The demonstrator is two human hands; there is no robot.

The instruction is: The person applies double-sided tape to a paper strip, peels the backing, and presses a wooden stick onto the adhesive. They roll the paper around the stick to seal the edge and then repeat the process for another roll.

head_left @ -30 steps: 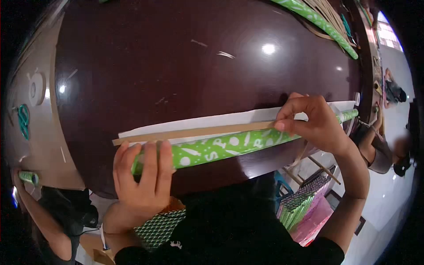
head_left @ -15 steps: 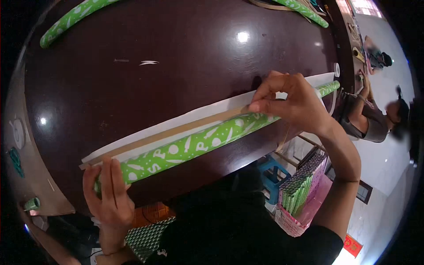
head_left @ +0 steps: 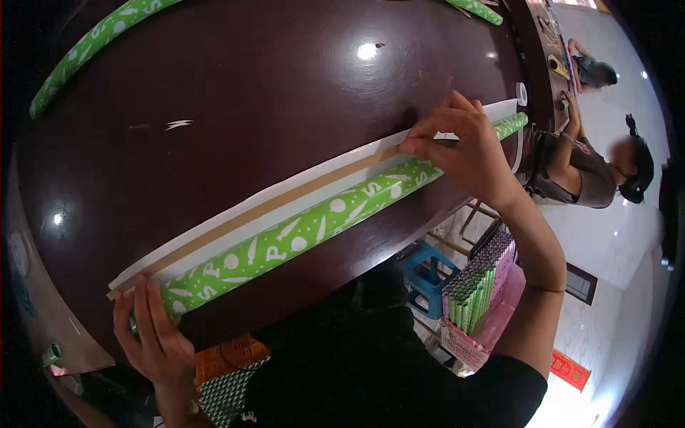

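A green paper roll [head_left: 296, 235] with white letters and vegetable shapes lies slantwise along the near side of the dark table. Its loose edge is turned white side up [head_left: 246, 203], and a narrow tan strip [head_left: 285, 197] runs lengthwise over that white band. At the roll's left end, my left hand [head_left: 153, 332] is closed around it, fingertips resting on the strip's end. My right hand [head_left: 460, 146] pinches the tan strip between thumb and forefinger near the roll's right part. The palm hides some of the roll beneath it.
More green rolls lie at the far left [head_left: 85, 46] and far right [head_left: 478, 10]. A white tape roll [head_left: 521, 94] stands by the right end. Below are a blue stool [head_left: 428, 278] and a pink box [head_left: 467, 346] of wrapped rolls. Two people sit at the right.
The view has shifted, so the table and roll appear further left and the roll's left end lower. Both hands keep their places on the roll and strip.
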